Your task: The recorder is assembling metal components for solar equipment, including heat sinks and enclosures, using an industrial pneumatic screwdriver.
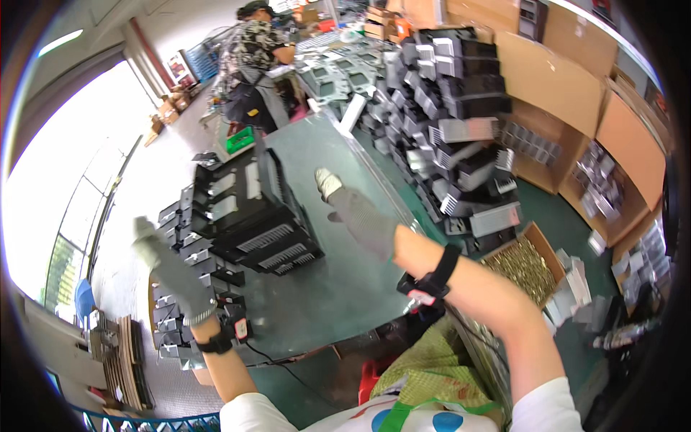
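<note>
Steadying the stack of black housings (252,210) on the green worktop (342,291) would likely go best with level palms on opposite sides and even pressure. The left hand (171,268), open and empty, is beside the rows of black parts (224,275) along the worktop's left edge; the right hand (354,210), fingers extended, also empty, is apart from the stack, to its right.

Black casings (268,216); green tabletop (345,288) (gloves (363,222) grey).
</note>
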Demonstrator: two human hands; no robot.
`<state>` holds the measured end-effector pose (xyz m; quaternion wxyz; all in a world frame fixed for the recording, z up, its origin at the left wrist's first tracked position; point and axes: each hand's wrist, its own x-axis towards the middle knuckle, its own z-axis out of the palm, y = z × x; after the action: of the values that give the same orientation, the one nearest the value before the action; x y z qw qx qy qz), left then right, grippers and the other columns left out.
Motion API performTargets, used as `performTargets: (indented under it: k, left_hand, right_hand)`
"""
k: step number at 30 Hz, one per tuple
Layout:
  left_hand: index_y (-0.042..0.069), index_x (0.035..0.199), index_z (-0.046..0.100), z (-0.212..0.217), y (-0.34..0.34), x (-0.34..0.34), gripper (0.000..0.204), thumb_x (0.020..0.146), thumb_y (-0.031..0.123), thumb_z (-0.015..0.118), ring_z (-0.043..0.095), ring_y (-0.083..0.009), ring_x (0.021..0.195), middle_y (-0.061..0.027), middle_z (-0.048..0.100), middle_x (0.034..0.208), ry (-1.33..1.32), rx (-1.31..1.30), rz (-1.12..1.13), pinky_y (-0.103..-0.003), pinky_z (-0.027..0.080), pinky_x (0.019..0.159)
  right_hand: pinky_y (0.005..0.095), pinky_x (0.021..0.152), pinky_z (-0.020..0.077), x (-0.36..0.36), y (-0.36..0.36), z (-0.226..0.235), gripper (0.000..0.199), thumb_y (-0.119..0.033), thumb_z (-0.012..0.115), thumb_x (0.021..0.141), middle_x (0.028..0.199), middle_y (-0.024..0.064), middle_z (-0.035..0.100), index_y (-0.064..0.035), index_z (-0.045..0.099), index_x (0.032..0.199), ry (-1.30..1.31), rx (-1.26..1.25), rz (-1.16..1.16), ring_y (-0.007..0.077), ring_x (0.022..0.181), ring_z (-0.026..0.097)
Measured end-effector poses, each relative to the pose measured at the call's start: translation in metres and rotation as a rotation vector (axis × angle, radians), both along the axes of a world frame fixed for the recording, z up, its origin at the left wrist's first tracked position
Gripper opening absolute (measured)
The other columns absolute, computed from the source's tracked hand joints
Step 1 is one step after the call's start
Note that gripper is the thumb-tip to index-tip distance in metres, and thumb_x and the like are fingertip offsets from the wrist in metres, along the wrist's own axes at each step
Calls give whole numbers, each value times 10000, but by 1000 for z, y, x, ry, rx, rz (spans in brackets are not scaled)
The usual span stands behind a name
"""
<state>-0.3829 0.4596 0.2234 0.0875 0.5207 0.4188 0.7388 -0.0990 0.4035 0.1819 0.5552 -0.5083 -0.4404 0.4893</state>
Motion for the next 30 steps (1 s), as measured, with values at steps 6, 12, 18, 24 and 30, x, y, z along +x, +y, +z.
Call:
performTargets:
  k: [6, 12, 18, 24, 30]
  left_hand:
    - [-78, 1438, 407, -10, -111, 157, 709, 982, 464, 438, 428, -304, 1372, -228, 454, 1463, 189, 330, -755, -437, 272, 1182]
    - [5, 1301, 561, -75, -179, 301, 422, 923, 166, 660, 554, -352, 1204, -193, 594, 1237, 718, 32, -1605, -392, 427, 1016]
    - [35, 1331, 539, -108, -232, 385, 515, 879, 227, 695, 547, -362, 1202, -185, 572, 1276, 1057, 349, -1629, -420, 445, 1012]
    - [76, 1398, 490, -106, -295, 457, 688, 770, 188, 748, 521, -350, 1230, -163, 546, 1319, 1088, 764, -1549, -445, 439, 1018]
    - [84, 1436, 434, -76, -312, 444, 764, 744, 136, 755, 598, -352, 999, -126, 608, 1020, 1150, 824, -1629, -450, 484, 848]
  right_hand:
    - [340, 698, 499, 128, -112, 44, 412, -317, 580, 932, 908, 104, 616, -45, 563, 1241, -704, 383, -176, 170, 803, 601]
    - [415, 1106, 372, 193, -362, 69, 688, -483, 411, 1017, 1458, 174, 475, 18, 372, 1487, -417, 381, -457, 279, 1332, 478]
    - [393, 989, 471, 99, -559, 25, 641, -475, 536, 995, 1264, 149, 618, 43, 504, 1372, -227, -161, -1176, 248, 1167, 600]
    - [373, 959, 475, 17, -615, -37, 597, -428, 576, 987, 1210, 153, 622, 62, 523, 1325, 75, -135, -1333, 238, 1133, 601]
    - [369, 1005, 452, 10, -594, -46, 647, -301, 656, 940, 1303, 190, 599, 82, 425, 1409, -184, -286, -1324, 241, 1187, 588]
